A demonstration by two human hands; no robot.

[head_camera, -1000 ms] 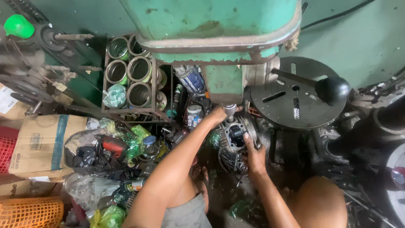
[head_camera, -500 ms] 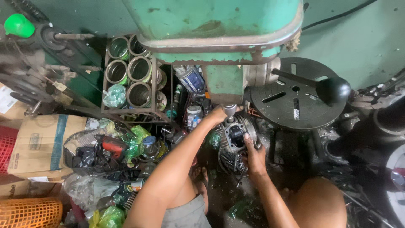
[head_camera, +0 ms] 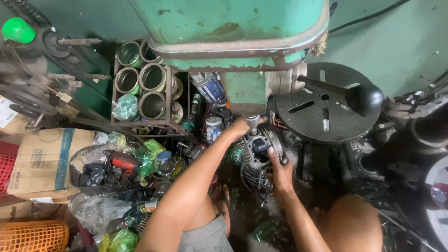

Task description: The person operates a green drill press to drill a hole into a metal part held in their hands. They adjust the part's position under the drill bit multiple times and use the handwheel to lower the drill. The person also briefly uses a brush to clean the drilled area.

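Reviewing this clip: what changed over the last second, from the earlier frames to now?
Hardly anything. The left hand remains at the drill chuck, and the right hand still steadies the finned metal cylinder beneath it. Neither took hold of anything new or let go. The round slotted table and tin cans have not moved.

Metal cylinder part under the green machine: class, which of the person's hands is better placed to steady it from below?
Right. The right hand already grips the metal cylinder part at its lower edge; the left hand is up at the spindle.

wall (head_camera: 401,42): green, painted | floor (head_camera: 247,214): dark, grimy | left: rack of tins (head_camera: 142,84), cardboard box (head_camera: 44,158)
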